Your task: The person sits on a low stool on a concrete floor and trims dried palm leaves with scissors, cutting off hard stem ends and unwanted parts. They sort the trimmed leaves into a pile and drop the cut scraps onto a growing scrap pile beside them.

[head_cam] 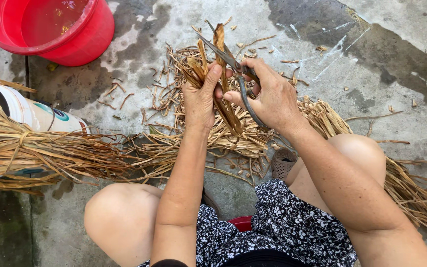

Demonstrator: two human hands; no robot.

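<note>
My left hand (199, 97) grips a small bunch of dried yellow-brown leaf strips (220, 42), holding them upright in front of me. My right hand (271, 96) holds a pair of dark metal scissors (229, 59) by the handles, and the blades are around the top of one strip. The lower ends of the held strips hang down between my two hands. My bare knees flank a heap of cut strips (213, 143) on the concrete floor.
A red plastic bucket (87, 37) with water stands at the upper left. A white bucket (35, 114) lies on its side at the left under a long tied bundle of dried leaves (35, 151). More dried strips (411, 190) spread to the right. Wet patches darken the concrete.
</note>
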